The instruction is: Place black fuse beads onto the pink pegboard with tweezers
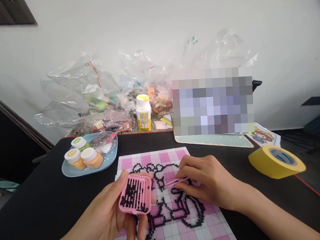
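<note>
My left hand (113, 208) holds a small pink ridged tray (148, 194), tilted toward me over the board's left side. Black beads (131, 194) lie in the tray's grooves, many lined up in rows. In my right hand (203, 178) is a pair of pink tweezers (172, 183), pinched between thumb and fingers, with the tips pointing left just over the board. The pink-and-white checked pegboard (172, 155) carries an outline pattern of black beads (193, 224). Whether the tweezer tips hold a bead is too small to tell. My hands and the tray hide parts of the pattern.
On the left, a blue plate (67, 172) holds several lidded jars (92, 158) of beads and a plastic bag (103, 139). A white-and-yellow bottle (143, 113) stands behind the board, before clear bags (94, 87). At right lies a yellow tape roll (266, 162), near a blurred-out panel (213, 106).
</note>
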### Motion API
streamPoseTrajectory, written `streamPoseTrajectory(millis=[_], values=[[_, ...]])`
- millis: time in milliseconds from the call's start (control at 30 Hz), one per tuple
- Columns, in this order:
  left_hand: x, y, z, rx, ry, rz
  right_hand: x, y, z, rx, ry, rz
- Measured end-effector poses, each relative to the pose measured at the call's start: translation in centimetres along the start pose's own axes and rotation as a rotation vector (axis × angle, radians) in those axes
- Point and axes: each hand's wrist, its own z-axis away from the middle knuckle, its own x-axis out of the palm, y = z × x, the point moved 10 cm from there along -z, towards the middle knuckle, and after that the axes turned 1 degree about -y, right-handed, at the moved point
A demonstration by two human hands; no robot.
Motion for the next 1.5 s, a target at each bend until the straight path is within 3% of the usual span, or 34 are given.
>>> streamPoseTrajectory(millis=[333,667,1500], values=[[0.7,1.0,0.1,0.067,-0.014,0.029,-2.0,-1.5,-0.3,-0.031,0.171,-0.129],[0.3,-0.1,-0.2,0.051,-0.073,0.013,-1.3,-1.9,-0.5,-0.034,0.133,-0.099],[0.5,0.3,-0.1,0.079,-0.084,0.009,-1.3,-2.1,-0.4,-0.065,0.139,-0.027]])
